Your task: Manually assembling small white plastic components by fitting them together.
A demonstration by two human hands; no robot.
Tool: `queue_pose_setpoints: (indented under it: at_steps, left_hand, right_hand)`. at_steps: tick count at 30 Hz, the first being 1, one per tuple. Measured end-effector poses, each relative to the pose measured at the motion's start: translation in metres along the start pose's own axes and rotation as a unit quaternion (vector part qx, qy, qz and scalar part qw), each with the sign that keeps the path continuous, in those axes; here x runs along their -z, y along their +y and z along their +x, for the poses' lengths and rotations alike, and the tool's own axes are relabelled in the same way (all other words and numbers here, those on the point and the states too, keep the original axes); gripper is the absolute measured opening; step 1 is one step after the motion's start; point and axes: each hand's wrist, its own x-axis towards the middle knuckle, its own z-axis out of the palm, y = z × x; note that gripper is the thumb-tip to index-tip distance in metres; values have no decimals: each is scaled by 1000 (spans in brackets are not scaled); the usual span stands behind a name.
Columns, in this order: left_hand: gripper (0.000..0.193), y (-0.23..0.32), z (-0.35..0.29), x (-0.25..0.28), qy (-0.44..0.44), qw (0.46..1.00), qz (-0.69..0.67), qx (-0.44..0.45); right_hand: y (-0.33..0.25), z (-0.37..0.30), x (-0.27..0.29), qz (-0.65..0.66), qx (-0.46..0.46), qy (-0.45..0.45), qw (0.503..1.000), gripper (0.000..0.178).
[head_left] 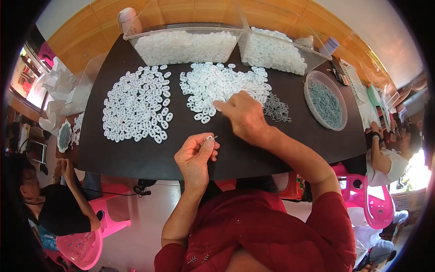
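My left hand [195,156] is closed near the front of the dark table, pinching a small white oval piece [210,138] between thumb and fingers. A thin grey pin-like part sticks out to the right of that piece. My right hand [248,119] is palm down over the near edge of a heap of white two-holed oval pieces [204,84]. Its thumb points left, apart from the other fingers, whose tips are hidden; nothing shows in its grasp. Just right of it is a small pile of grey screw-like parts [277,109].
Many white ovals [136,106] lie spread at the left. Two clear bins [186,30] of white pieces stand at the back. A round tub [310,97] of grey parts is at the right. Other people [52,204] sit at both sides, near pink chairs [379,204].
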Motion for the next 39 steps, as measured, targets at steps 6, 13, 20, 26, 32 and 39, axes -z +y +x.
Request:
queue_pose_setpoints:
  at_steps: [6, 13, 20, 26, 32, 39]
  left_hand:
    - [13, 0, -2, -1, 9, 1000, 2, -17]
    - [13, 1, 1, 0, 10, 1000, -2, -11]
    - [13, 0, 1, -1, 8, 1000, 5, -16]
    - [13, 1, 1, -4, 3, 1000, 0, -3]
    - [16, 6, 1, -14, 0, 1000, -11, 3]
    - [19, 4, -6, -20, -18, 1000, 19, -1]
  right_hand:
    - [-11, 1, -15, 16, 83, -59, 995, 35]
    - [-4, -21, 8, 30, 16, -90, 995, 32]
    - [-6, -23, 9, 19, -12, -105, 994, 20]
    - [-9, -27, 16, 92, -71, -77, 990, 9]
    - [-17, -24, 31, 482, -369, -84, 790, 14]
    - [-31, -19, 34, 543, -388, -58, 742, 12]
